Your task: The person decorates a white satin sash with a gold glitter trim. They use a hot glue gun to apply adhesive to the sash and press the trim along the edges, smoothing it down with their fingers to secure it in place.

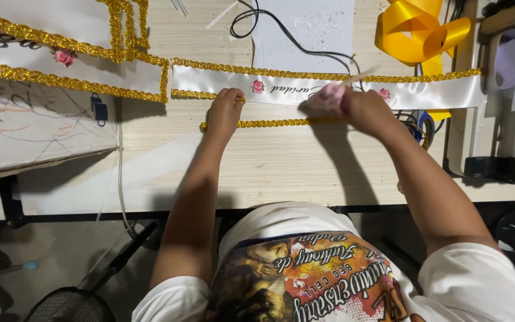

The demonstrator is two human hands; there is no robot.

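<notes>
Along the far edge of the surface (pixel 281 167), gold trim (pixel 269 123) is lining the white sash's (pixel 305 89) top border; its lower border is partly trimmed. Left hand (pixel 225 113) is pinching the loose trim; right hand (pixel 359 107) is gripping a thin stick (pixel 362 74).

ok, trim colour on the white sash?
Gold glitter braid along the white sash edges; head view.

yellow ribbon roll (pixel 419 30), black cable (pixel 281 27), binder clip (pixel 99 110)

Both bare arms stretched forward, left hand (pixel 225 113) pressed down with fingers curled, right hand (pixel 359 110) closed in a pinch (motion-blurred), wrists apart.
</notes>
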